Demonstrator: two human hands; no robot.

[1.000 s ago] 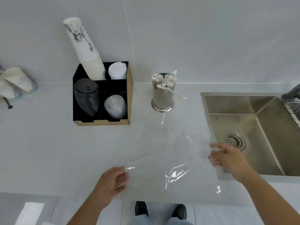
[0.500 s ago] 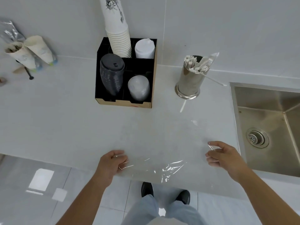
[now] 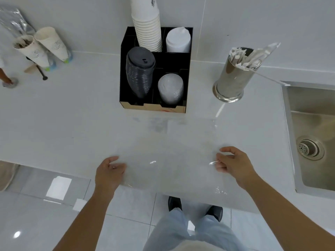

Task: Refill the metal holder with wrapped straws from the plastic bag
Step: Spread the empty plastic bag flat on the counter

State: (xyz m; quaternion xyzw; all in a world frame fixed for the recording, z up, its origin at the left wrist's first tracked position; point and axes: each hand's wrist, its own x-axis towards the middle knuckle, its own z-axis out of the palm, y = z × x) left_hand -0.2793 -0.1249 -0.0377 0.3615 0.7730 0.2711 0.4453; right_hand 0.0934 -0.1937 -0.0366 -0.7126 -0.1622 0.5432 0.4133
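Note:
A clear plastic bag (image 3: 168,160) is stretched flat over the counter's front edge, and it looks empty. My left hand (image 3: 108,172) pinches its left edge and my right hand (image 3: 233,164) pinches its right edge. At the back right stands the shiny metal holder (image 3: 233,80), filled with paper-wrapped straws (image 3: 244,57). One wrapped straw (image 3: 270,79) sticks out sideways toward the sink. Another white straw (image 3: 220,110) lies on the counter just in front of the holder.
A black organiser (image 3: 154,105) with paper cups, black lids and clear lids stands at the back centre. The steel sink (image 3: 311,134) lies to the right. Paper cones and a foil pouch (image 3: 12,20) sit at the back left. Another person's hand (image 3: 5,77) shows at the left edge.
Both hands have drawn closer together and pulled the bag taut and flat. The view has shifted left and nearer the counter.

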